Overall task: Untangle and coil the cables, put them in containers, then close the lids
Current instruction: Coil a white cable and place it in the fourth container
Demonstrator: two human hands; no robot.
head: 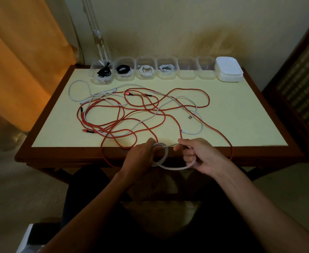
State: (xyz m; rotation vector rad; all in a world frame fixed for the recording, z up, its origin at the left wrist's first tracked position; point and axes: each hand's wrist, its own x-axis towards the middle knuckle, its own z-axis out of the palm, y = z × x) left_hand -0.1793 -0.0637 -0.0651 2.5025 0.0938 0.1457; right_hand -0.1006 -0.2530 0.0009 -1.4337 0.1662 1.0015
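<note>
Dim room, pale wall behind, orange curtain (22, 57) at left. A wood-framed table (241, 125) with a pale yellow top stands before the seated person.

Along the table's far edge runs a row of six clear containers (152, 70), all without lids. The two leftmost each hold a black coiled cable (121, 69), the next two each a white coiled cable (146, 69); the last two look empty. A stack of white lids (229, 70) sits just beside the row's right end.

Across the middle of the table lies a tangle of red cables (142, 114) interlaced with loose white cables (80, 92). One red loop hangs over the near edge.

At the near edge, the left hand (141, 156) has its grip closed round a small coil of white cable (162, 156). The right hand (199, 156) has fingers curled round the same cable's loose run, with thumb and forefinger pinching it near the coil. The cable loops between the two hands, off the table.
</note>
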